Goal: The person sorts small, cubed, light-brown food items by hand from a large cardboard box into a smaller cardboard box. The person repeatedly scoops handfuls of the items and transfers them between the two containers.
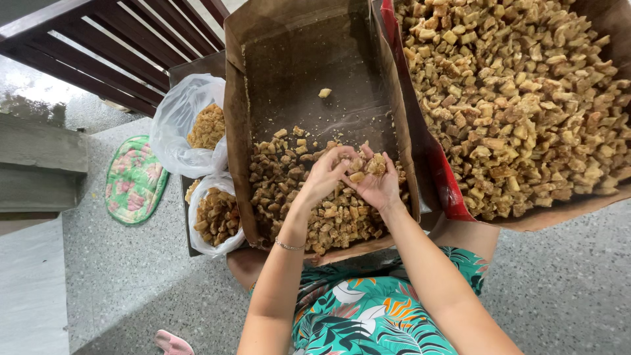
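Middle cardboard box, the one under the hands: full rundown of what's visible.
The cardboard box is brown, open-topped, with upright flaps and a crumb-dusted floor. Its far half is mostly bare, with one stray chunk; the near half holds a pile of golden-brown fried chunks. Above that pile the left hand and right hand cup a handful together. A fuller box with a red liner flanks one side, two plastic bags of similar chunks the other.
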